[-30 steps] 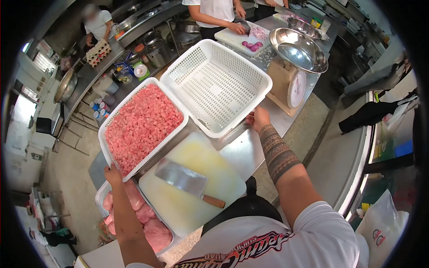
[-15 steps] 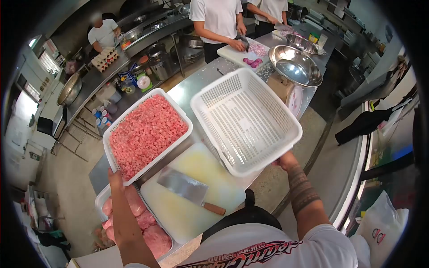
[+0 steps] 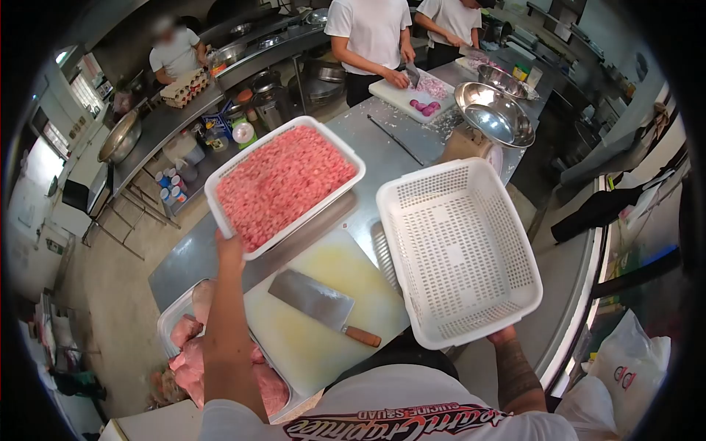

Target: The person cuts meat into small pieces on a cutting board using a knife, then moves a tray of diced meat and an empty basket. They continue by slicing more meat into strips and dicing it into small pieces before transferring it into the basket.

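Note:
My left hand grips the near left corner of a white basket filled with diced pink meat. Its fingers are mostly hidden by the rim. At the right, my right hand holds the near rim of a white perforated basket with nothing in it; the fingers under the rim are hidden. Between the two, a cleaver with a wooden handle lies on a yellowed white cutting board. Below my left forearm, large raw meat pieces fill a white tray.
A dark thin rod lies on the steel table. Beyond it stand a scale bearing a steel bowl and a board with purple onions. Two people cut there; another person stands behind egg trays.
The meat basket has moved right and away from me. The perforated basket has come right and nearer my body, uncovering the rod and part of the table.

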`<state>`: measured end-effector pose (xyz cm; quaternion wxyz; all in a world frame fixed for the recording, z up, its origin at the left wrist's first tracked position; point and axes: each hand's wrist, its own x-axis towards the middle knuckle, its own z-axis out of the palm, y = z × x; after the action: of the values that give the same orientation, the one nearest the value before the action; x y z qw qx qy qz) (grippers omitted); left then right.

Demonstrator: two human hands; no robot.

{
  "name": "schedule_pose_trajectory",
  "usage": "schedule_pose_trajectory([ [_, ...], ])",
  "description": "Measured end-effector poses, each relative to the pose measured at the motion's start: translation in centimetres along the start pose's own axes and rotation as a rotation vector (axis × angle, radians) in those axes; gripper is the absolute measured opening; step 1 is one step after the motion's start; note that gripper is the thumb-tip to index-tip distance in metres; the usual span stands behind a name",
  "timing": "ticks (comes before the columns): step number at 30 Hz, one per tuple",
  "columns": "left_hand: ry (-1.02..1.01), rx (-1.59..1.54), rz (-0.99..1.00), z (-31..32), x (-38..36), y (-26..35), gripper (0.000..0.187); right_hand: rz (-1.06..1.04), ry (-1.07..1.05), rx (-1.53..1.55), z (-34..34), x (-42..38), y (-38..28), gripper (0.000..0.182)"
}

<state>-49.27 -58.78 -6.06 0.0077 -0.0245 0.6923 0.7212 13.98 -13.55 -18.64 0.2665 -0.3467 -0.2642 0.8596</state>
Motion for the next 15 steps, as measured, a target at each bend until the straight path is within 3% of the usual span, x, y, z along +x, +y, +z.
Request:
schedule_pose_trajectory([
  [11,-0.09,-0.076,0.033,16.4,3.5,-2.0,0.061,-0.099,0.165,0.002,2.3,-7.1,-1.7,0.05],
  [15,-0.038,-0.072,-0.015,21.6,2.4,-1.6,0.062,-0.106,0.179,-0.031,4.3,-9.0,-2.2,0.049],
])
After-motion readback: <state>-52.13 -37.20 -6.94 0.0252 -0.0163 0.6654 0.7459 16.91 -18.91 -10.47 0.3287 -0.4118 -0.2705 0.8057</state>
